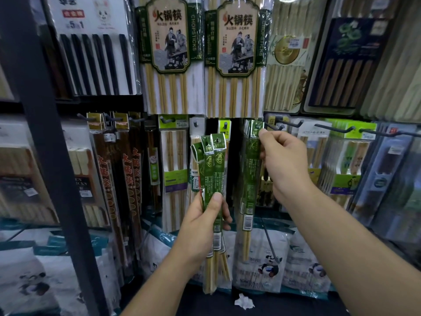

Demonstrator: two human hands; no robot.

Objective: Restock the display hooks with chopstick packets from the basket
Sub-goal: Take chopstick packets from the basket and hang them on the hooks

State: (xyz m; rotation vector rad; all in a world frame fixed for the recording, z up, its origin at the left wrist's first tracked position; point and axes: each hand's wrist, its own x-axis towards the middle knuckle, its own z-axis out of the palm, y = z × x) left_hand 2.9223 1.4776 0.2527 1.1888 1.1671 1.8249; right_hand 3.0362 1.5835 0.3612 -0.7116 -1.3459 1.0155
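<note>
My left hand (205, 221) grips a bundle of about three narrow green chopstick packets (210, 172), held upright in front of the display. My right hand (283, 160) pinches the top of another green chopstick packet (249, 179) with thumb and fingers. That packet's punched header (257, 127) sits at the tip of a dark display hook (274, 127); I cannot tell whether the hole is over the hook. More green packets hang behind it. No basket is in view.
Large hot-pot chopstick packs (169, 55) hang above. Brown and red chopstick packets (127, 179) fill hooks at the left, pale boxed sets (341, 156) at the right. A dark shelf post (47, 142) stands at the left. Panda-print bags (268, 265) lie below, with a crumpled paper scrap (245, 301).
</note>
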